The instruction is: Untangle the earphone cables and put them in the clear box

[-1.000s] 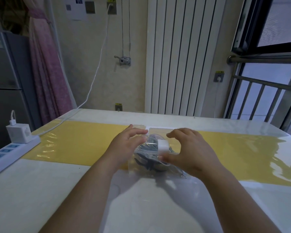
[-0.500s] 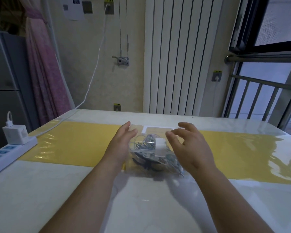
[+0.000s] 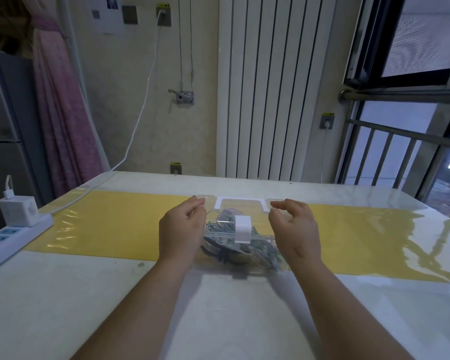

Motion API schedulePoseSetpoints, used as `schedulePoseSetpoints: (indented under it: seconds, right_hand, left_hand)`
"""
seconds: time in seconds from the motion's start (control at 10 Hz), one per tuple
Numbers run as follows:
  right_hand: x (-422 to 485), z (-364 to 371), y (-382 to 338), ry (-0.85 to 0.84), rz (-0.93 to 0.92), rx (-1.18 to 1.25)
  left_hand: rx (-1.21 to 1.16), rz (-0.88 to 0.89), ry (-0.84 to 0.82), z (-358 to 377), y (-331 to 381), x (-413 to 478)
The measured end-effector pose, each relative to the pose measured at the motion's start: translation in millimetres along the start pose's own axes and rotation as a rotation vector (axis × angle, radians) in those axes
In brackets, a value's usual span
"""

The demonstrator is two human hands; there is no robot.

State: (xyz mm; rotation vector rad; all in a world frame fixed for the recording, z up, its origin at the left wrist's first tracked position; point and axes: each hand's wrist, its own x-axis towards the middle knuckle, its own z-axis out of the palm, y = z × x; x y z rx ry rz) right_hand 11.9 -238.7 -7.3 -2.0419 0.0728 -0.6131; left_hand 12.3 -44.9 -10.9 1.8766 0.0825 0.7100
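A person's two hands flank a clear box (image 3: pixel 255 268) on the tabletop (image 3: pixel 89 294), where it sits straight ahead of them across the near edge of a yellow mat (image 3: pixel 115 219). The box's long axis runs left to right between the palms. A bundle of earphone cables (image 3: pixel 220 227) lies inside it, and a white clip (image 3: pixel 242 229) stands over the front rim, facing the person. The left hand (image 3: pixel 181 229) is hard by the box's left end, though whether it touches cannot be told. The right hand (image 3: pixel 294 229) hangs just beside the right end. Both hands have loosely curled fingers and hold nothing, and each is about equally near, so either one could likely reach the clip or the cables next. A second earlier both hands were closed in over the box, with the right hand's fingers at the clip. Half a second earlier they had begun to part, and now they stand wider apart with the clip fully uncovered. The box itself appears not to have shifted. A power strip (image 3: pixel 13 237) lies at the far left edge.
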Motion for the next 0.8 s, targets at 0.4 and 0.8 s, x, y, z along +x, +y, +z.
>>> schedulePoseSetpoints:
  seconds: [0.4, 0.8]
  right_hand:
    - [-4, -16, -17, -0.085, -0.053, -0.308]
    - [-13, -32, -38, -0.1, -0.155, -0.229]
  left_hand:
    - [0.037, -0.016, -0.153, -10, 3, 1]
    - [0.111, 0.067, -0.138, -27, 27, 0]
